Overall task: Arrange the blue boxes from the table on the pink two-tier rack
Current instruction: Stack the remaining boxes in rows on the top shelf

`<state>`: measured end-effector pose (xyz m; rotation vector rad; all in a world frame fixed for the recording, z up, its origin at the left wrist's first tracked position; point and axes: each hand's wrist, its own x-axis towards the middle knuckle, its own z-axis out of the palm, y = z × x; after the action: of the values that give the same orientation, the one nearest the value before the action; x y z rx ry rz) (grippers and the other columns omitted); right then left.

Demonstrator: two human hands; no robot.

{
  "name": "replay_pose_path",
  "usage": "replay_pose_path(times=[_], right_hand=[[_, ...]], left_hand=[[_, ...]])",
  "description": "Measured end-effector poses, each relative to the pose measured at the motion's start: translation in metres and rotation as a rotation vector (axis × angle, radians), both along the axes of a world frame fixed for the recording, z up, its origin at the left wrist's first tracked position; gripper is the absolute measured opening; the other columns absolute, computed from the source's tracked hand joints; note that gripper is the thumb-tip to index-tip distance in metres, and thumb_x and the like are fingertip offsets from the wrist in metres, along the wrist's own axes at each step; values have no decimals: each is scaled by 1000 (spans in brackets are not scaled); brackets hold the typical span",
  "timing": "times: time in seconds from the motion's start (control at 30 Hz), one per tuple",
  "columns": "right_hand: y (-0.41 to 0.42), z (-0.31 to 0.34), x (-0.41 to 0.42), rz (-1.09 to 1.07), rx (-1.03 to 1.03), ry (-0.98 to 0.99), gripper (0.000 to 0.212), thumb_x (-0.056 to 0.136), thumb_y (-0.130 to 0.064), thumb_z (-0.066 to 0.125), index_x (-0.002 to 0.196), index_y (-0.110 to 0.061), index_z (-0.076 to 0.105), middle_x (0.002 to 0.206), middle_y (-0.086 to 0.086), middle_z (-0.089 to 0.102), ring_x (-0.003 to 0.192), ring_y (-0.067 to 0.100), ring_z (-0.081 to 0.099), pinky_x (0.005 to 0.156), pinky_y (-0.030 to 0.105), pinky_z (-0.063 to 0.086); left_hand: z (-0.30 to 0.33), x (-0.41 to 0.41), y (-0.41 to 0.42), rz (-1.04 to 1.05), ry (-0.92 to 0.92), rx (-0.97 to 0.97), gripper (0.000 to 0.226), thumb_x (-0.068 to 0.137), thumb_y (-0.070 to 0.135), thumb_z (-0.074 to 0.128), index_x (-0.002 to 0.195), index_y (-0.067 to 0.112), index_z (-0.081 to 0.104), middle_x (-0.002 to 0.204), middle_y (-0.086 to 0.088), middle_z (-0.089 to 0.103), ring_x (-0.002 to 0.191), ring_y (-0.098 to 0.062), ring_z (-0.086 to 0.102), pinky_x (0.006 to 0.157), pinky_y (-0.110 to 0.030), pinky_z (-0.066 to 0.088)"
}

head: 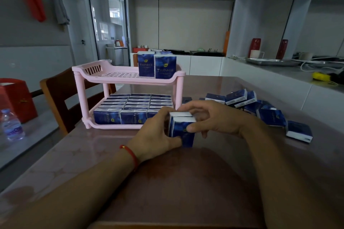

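Both forearms reach up from the bottom of the frame and meet at centre, where the left hand (158, 132) and right hand (214, 119) hold a small stack of blue boxes (181, 126) upright just above the table (74, 154). The left hand's fingers curl round the stack's left side, thumb low on the front; the right hand's thumb pinches the front face with its fingers over the top.

Behind them, left of centre, stands the pink two-tier rack (128, 80). Its lower tier looks full; the upper tier holds standing boxes (157, 65) only at its right end. Loose boxes (260, 109) lie scattered at centre right.

These look like light, flat-sided cartons, probably stiff enough to squeeze gently. Glossy faces may slide on each other, so clamping the pair across its broad outer faces seems safest.
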<state>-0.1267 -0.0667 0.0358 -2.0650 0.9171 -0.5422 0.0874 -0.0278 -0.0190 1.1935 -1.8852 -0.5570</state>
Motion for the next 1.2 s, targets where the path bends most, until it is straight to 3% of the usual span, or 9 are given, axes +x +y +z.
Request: replay_pose_path(times=[0.17,0.3,0.4,0.53,0.63,0.77,0.87,1.03,1.2], right_hand=[[-3,-3,5,-17,-4,-10,43,81,-14,81,120,-18,63,119,5,64,92,31,71,69,35,60],[-2,-2,7,-27,-42,-25,39,82,-16,81,117,-16,65,113,5,68,87,28,70,66,32,59],[-1,-2,5,-26,-57,-101,34,90,-40,68,114,-16,69,105,9,72,75,19,64,58,28,50],[-12,-5,5,-209,54,-460,61,92,-63,46,96,-7,68,86,12,67,55,21,54,47,27,34],[-21,-14,18,-423,-39,-438,56,101,-54,41,82,-7,65,70,12,61,46,18,49,41,23,33],[-34,-29,30,-564,-180,-423,50,105,-43,40,76,-12,66,70,10,62,44,19,49,48,31,41],[-36,-34,33,-592,-322,-397,35,101,-42,42,81,-23,64,78,3,65,55,19,56,59,38,48],[-33,-42,43,-587,-463,-236,22,103,-30,45,119,-25,59,118,-3,59,103,11,57,89,31,46],[-33,-44,47,-536,-477,-210,34,103,-32,47,137,-24,49,128,-6,54,103,5,55,80,19,41]], left_hand=[[3,6,-2,-47,-49,54,57,76,21,84,124,26,54,116,11,68,105,0,65,93,-22,54],[6,9,-1,28,-4,-3,52,72,30,88,115,28,58,103,4,71,91,-10,70,86,-37,59],[16,14,4,21,4,-45,50,69,31,90,109,29,60,94,1,72,83,-17,72,78,-44,60],[39,26,24,0,67,-56,56,63,48,87,109,31,59,100,-3,71,89,-23,73,77,-50,61],[69,44,42,-3,96,-116,54,70,43,87,113,25,59,113,-5,70,102,-25,70,81,-51,61],[120,80,39,91,182,-157,45,77,33,84,112,23,58,119,-8,69,106,-28,70,85,-52,60],[150,100,18,180,184,-160,35,81,21,81,107,24,58,115,-13,70,106,-32,69,87,-49,59],[173,103,-21,283,102,23,41,84,8,77,118,10,54,111,-11,68,104,-33,66,82,-41,59],[176,92,-45,287,40,167,46,81,-1,76,118,12,54,122,-15,64,112,-37,63,94,-54,56]])
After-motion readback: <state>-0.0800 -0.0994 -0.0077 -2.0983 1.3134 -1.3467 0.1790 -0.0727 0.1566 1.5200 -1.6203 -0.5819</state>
